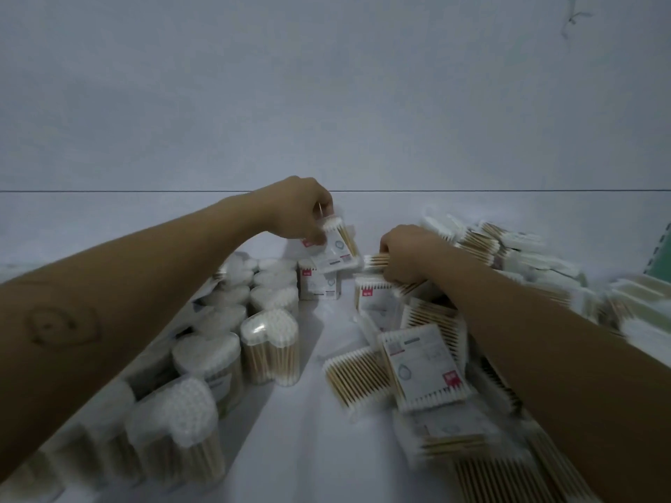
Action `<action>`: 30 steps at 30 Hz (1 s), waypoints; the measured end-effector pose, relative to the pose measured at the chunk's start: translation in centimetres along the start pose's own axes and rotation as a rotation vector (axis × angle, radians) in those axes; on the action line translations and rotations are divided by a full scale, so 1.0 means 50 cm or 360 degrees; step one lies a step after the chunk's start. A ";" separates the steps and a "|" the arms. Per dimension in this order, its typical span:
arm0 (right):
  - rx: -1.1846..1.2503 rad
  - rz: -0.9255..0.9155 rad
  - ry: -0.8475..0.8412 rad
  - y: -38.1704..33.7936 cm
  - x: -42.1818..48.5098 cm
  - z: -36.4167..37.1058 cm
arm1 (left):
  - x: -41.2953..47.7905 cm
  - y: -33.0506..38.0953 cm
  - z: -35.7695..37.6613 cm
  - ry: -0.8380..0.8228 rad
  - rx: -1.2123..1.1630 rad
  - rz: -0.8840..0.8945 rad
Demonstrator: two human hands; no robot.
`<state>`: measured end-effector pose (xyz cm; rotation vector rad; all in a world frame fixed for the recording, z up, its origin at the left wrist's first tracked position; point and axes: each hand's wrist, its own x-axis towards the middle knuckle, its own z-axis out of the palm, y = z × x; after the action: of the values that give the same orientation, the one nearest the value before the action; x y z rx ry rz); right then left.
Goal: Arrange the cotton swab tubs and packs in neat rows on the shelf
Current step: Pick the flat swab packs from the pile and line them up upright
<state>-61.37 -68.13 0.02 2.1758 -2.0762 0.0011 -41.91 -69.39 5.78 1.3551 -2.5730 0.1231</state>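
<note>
Left hand (301, 212) grips pack (336, 245) — tilted above shelf (301, 448).

No text was legible. Red tags (454, 380) on swab packs (423, 364) bore white marks, too blurred to read.

Bare left forearm (109, 285) bears perhaps a tattoo (61, 324).

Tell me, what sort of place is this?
Likely a shop or stockroom, not a home. Many identical cotton swab tubs stand in rows on the left, a heap of matching labelled packs lies on the right, and both sit on a plain white shelf.
</note>
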 end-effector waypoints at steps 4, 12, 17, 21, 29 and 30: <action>-0.0026 -0.0031 0.0051 0.004 0.002 0.006 | 0.010 0.005 0.022 -0.0078 0.0081 0.0013; -0.0115 -0.0092 0.0019 0.021 0.006 0.021 | 0.038 0.007 0.058 -0.0238 0.0340 -0.0040; -0.0156 -0.0117 -0.0052 0.024 0.006 0.029 | 0.048 0.015 0.101 -0.0326 0.0555 0.0033; -0.0093 -0.0130 -0.0107 0.025 0.010 0.027 | 0.048 0.016 0.108 -0.0340 0.0790 0.0121; 0.0001 -0.0144 -0.0082 0.031 0.010 0.033 | 0.041 0.019 0.110 -0.0303 0.1060 0.0202; 0.0020 -0.0145 -0.0076 0.032 0.009 0.034 | 0.040 0.019 0.112 -0.0284 0.1094 0.0229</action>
<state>-63.10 -68.83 -1.47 2.2979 -2.0041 -0.0473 -44.71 -71.48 0.85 1.4149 -2.9097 1.0353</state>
